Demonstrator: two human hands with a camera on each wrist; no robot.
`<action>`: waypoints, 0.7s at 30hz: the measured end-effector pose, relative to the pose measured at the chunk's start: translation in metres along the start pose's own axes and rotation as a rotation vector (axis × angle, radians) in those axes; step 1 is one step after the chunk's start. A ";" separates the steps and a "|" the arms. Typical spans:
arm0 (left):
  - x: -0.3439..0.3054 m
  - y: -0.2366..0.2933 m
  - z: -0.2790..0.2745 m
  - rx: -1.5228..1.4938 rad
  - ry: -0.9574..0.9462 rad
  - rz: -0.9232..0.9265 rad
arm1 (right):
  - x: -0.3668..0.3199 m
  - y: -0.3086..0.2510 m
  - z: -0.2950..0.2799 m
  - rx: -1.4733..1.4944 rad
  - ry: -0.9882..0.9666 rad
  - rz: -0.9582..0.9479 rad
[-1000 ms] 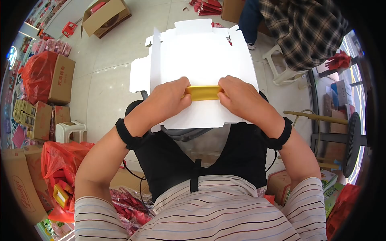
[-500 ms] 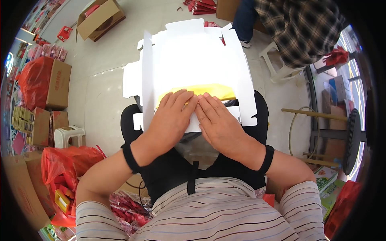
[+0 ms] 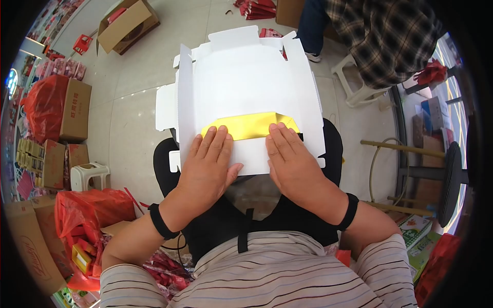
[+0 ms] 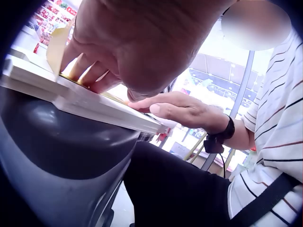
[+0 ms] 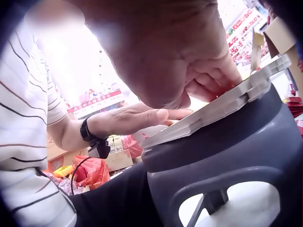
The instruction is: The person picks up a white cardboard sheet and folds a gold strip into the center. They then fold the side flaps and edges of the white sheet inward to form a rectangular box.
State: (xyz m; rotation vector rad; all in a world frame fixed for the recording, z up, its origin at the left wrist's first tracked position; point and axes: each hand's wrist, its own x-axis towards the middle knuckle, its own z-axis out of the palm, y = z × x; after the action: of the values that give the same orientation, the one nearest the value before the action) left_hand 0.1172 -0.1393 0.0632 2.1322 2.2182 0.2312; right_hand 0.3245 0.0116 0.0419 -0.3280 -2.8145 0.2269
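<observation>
A stack of white die-cut card sheets point(image 3: 241, 82) lies between the knees, on a dark grey plastic stool point(image 5: 227, 146). Across its near part is a shiny yellow folded strip point(image 3: 249, 126), its right end slanted. The left hand point(image 3: 205, 167) rests with straight fingertips on the strip's left part, thumb spread to the right. Flat fingers of the right hand point(image 3: 295, 167) press near the strip's right end. In the left wrist view the left hand point(image 4: 137, 45) bends over the sheet edge; in the right wrist view the right hand point(image 5: 170, 56) does likewise.
Red plastic bags point(image 3: 95, 210) and cartons point(image 3: 77, 110) stand at the left, with a small white stool point(image 3: 90, 174). An open carton point(image 3: 128, 25) is at the upper left. A person in a checked shirt point(image 3: 382, 38) sits on a white stool point(image 3: 354, 84) at the upper right.
The hands let go of the yellow strip's ends, came together over it, then moved apart. The strip now lies flat and wider on the card, with both hands along its near edge.
</observation>
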 end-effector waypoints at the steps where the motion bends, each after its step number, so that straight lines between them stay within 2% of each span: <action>1: 0.003 0.006 0.000 0.023 -0.001 0.001 | 0.003 -0.003 0.000 0.014 -0.004 -0.015; 4: 0.012 0.020 0.002 0.034 0.001 0.052 | 0.012 -0.006 0.003 0.049 -0.008 -0.051; 7: 0.008 0.012 0.005 0.052 -0.005 0.065 | 0.006 0.000 0.005 0.023 -0.024 -0.046; 13: -0.014 -0.004 0.002 0.086 0.025 -0.014 | -0.003 0.008 -0.020 -0.082 -0.058 -0.005; 17: 0.005 -0.007 -0.015 0.024 0.083 -0.084 | -0.001 0.013 -0.025 0.106 0.013 0.081; 19: 0.015 -0.008 -0.024 0.052 0.070 -0.075 | -0.002 0.018 -0.032 0.251 0.023 0.176; 21: 0.026 -0.011 -0.029 0.078 0.098 -0.045 | -0.007 0.031 -0.045 0.336 0.097 0.170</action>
State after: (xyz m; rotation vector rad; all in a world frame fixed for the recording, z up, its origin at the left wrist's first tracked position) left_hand 0.1012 -0.1153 0.0921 2.1511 2.3642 0.2555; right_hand 0.3516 0.0453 0.0767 -0.4843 -2.5936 0.6906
